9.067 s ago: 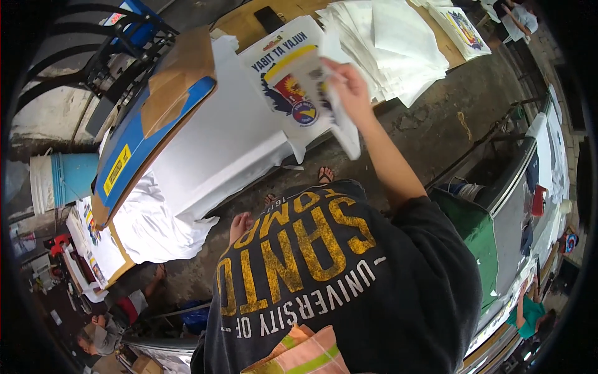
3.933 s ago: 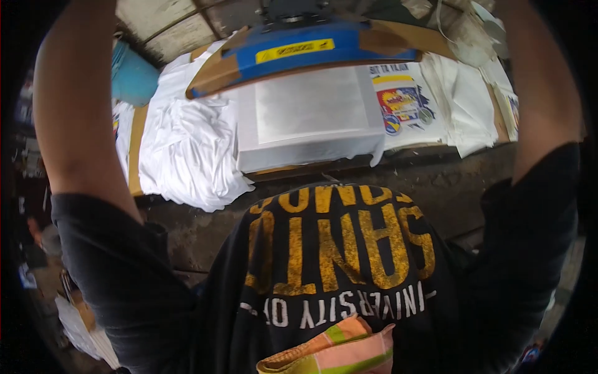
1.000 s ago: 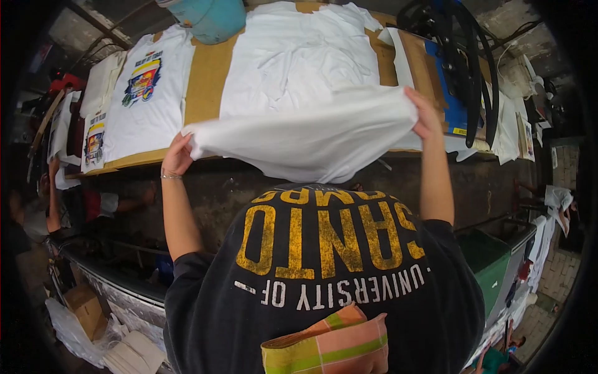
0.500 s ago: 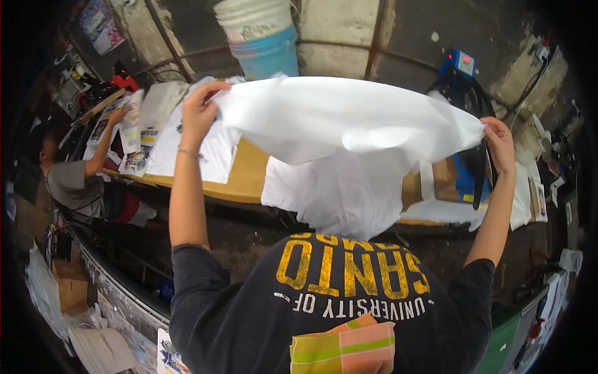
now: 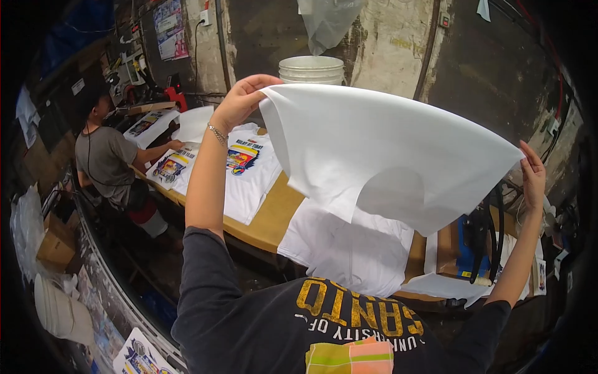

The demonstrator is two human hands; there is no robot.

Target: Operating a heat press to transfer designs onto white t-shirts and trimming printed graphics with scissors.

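Note:
A wide white cloth (image 5: 374, 137) is stretched between my raised hands, its upper edge taut and its lower part hanging loose with a curved notch. My left hand (image 5: 252, 93) pinches its upper left corner. At its far right corner, the fingers of my right hand (image 5: 532, 171) close on the edge. Beneath, a plain white shirt (image 5: 346, 243) lies spread and drapes over the near edge of the brown table (image 5: 265, 215). To its left lies a printed white T-shirt (image 5: 249, 168).
A heat press (image 5: 473, 243) with blue and black parts stands on the right of the table. White buckets (image 5: 311, 68) stand behind the cloth. At the left, a co-worker (image 5: 106, 149) in a grey shirt reaches over printed sheets (image 5: 168, 168).
The cloth has been raised and opened out, its lower edge now hanging further down. My view has tilted up. At the left, the co-worker's hand has moved lower, and a printed T-shirt is uncovered.

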